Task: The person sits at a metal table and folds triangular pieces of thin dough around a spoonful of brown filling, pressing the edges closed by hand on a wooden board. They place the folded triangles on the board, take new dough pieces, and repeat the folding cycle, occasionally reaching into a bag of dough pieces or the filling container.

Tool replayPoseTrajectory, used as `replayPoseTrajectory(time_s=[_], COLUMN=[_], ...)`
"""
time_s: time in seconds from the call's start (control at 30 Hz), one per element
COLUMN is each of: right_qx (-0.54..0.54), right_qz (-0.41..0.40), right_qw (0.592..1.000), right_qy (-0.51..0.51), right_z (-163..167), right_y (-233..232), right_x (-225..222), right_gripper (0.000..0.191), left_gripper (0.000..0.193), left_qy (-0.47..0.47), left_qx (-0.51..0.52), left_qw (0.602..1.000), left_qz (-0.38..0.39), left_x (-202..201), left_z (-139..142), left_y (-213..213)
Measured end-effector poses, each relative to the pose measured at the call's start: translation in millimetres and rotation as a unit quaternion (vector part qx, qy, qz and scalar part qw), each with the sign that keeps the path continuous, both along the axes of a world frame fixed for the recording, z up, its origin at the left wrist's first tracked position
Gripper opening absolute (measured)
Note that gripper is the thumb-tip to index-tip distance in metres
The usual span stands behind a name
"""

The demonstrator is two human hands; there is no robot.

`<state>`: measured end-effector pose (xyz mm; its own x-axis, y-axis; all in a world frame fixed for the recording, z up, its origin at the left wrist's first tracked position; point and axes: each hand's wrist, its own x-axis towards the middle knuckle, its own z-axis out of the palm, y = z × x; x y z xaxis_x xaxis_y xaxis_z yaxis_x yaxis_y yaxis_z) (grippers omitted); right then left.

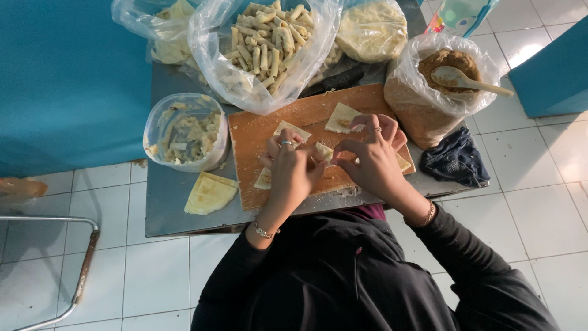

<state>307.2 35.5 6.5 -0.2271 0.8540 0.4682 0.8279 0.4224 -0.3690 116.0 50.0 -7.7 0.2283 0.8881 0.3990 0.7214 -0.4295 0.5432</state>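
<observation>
the board [306,122] is orange-brown wood. the pastry squares [340,116] on it are pale cream, as are the rolls [266,43] in the clear bag. the filling [450,61] is brown, the spoon [465,79] beige. the table [165,196] is grey, the wall [67,79] teal, the floor tiles [533,190] white, the cloth [456,160] dark blue.

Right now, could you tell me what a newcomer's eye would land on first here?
First, the left hand and right hand pinching a pastry wrapper at the middle of the wooden board. Behind it, a clear bag of rolled pastries bulges, and at the right a bag of brown filling holds a spoon.
</observation>
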Motion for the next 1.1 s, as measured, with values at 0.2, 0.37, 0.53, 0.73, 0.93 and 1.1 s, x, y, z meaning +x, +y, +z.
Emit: replayPoseTrajectory(time_s=[0.2, 0.37, 0.53, 0.73, 0.93, 1.1], right_qx=[0.054, 0.066, 0.036, 0.010, -0.035, -0.015], right_qz=[-0.005, -0.020, 0.039, 0.064, 0.074, 0.076], right_qw=[0.996, 0.988, 0.995, 0.998, 0.996, 0.997], right_qy=[-0.073, -0.142, -0.079, -0.024, 0.029, -0.016], right_z=[-13, -15, -4, 6, -3, -12], right_y=[-10, -21, -11, -8, -25, -26], right_x=[-4, 2, 8, 14, 12, 13], right_gripper=[0.007, 0.012, 0.021, 0.028, 0.047, 0.050], left_gripper=[0.014, 0.017, 0.018, 0.016, 0.020, 0.020], left_qy=[0.066, 0.148, 0.154, 0.128, 0.133, 0.105], left_qx=[0.082, 0.158, 0.160, 0.164, 0.160, 0.144], left_qw=[0.994, 0.976, 0.974, 0.976, 0.977, 0.981], left_qz=[-0.025, -0.028, -0.044, -0.071, -0.048, -0.079], left_x=[-2, -3, -6, -7, -3, -8], left_z=[-15, -32, -34, -31, -32, -32], left_y=[-4, -14, -10, -7, -4, -6])
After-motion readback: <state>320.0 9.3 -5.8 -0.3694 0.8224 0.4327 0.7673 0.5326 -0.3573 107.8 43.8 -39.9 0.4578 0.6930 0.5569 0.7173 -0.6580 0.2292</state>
